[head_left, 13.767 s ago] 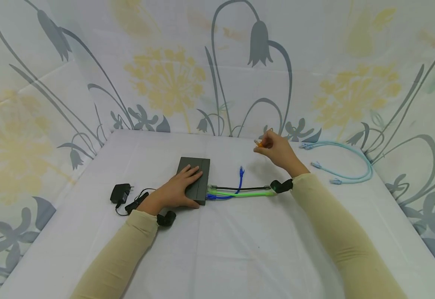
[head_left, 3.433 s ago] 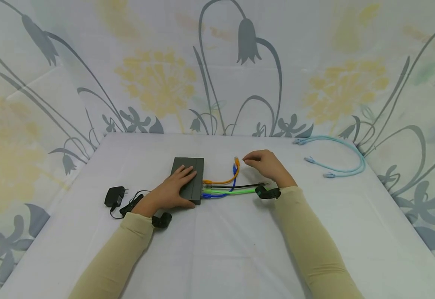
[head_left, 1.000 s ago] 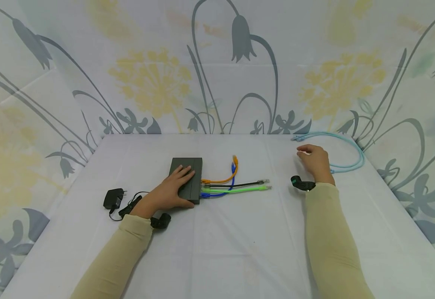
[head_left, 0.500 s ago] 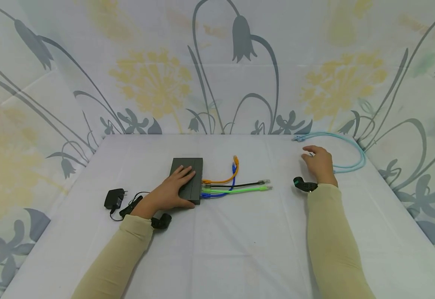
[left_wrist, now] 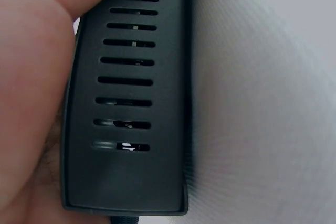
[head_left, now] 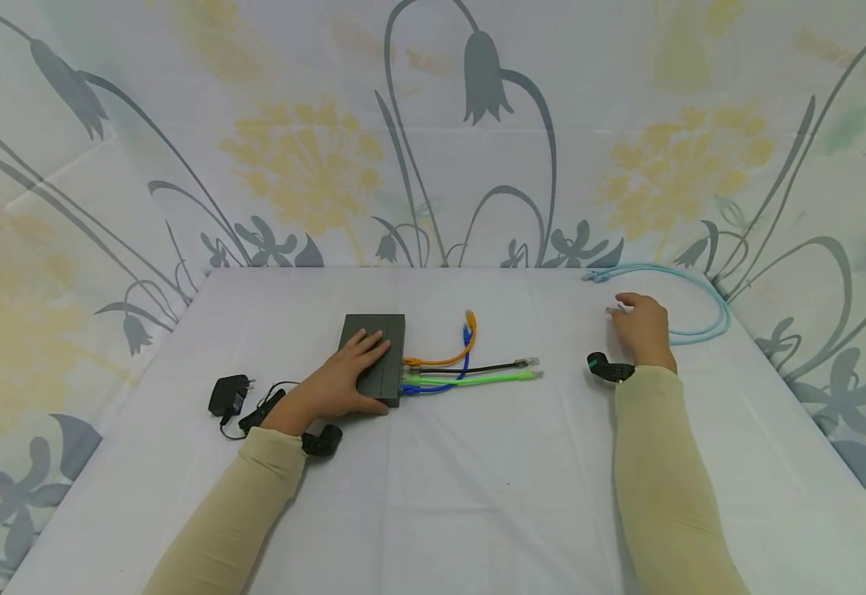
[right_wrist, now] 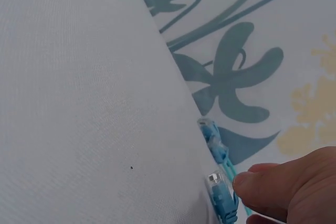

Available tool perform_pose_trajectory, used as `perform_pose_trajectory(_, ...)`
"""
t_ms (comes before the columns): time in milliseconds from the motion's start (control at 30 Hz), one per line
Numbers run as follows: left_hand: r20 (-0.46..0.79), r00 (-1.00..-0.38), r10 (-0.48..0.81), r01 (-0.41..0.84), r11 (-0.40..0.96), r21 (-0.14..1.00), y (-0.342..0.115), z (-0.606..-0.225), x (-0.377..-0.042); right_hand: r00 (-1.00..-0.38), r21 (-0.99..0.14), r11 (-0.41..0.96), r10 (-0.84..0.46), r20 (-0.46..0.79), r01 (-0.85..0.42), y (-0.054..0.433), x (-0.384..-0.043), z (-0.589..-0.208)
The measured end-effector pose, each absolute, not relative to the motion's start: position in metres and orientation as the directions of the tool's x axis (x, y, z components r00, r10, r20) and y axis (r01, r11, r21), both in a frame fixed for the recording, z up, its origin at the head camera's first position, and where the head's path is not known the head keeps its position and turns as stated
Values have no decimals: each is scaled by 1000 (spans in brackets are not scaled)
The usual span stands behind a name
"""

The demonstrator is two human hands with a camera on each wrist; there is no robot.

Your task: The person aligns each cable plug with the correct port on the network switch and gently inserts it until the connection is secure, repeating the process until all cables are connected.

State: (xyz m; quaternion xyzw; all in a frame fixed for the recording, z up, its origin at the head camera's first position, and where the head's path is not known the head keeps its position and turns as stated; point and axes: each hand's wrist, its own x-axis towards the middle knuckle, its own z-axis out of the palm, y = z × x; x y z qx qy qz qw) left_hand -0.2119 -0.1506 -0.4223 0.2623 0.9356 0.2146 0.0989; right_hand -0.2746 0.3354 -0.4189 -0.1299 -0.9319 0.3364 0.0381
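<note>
My left hand (head_left: 336, 384) lies on a dark grey box (head_left: 373, 323), probably a network switch, fingers spread over its top and thumb along the near edge. The left wrist view shows its slotted side wall (left_wrist: 126, 177). Short orange (head_left: 444, 361), blue (head_left: 467, 354), black (head_left: 496, 367) and green (head_left: 496, 378) Ethernet cables stick out of its right side. At the right, my right hand (head_left: 643, 326) pinches a light blue Ethernet cable near one plug (right_wrist: 221, 195); its clear tip pokes out past the fingers. Part of that cable is hidden behind the hand.
The light blue cables (head_left: 719, 314) curve along the back right, with further plugs (head_left: 595, 276) near the cloth backdrop. A black power adapter (head_left: 229, 395) with its bundled cord (head_left: 262, 408) lies left of the box. White cloth (head_left: 448, 504) covers the table.
Earlier my right hand held an orange cable, which later lies at the box. The hand then moved right to the light blue cables and closed on a plug end. My left hand stays put.
</note>
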Motion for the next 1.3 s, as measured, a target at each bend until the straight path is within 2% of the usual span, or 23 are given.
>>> perform_pose_trajectory(233,-72,-844,532,446,770,456,-150,-421,-211,-955,-583,767,293,-54,268,341,-278,-421)
perform_pose_trajectory(500,-72,-842,534,447,767,459,-150,-422,-211,-960,-487,833,275,-48,262,342,-276,-424)
perform_pose_trajectory(733,-69,-841,537,450,764,462,-150,-422,-211,-952,-495,824,305,-25,277,342,-275,-426)
perform_pose_trajectory(1300,-71,-843,533,449,771,452,-150,-419,-210,-964,-506,827,263,-39,246,337,-279,-426)
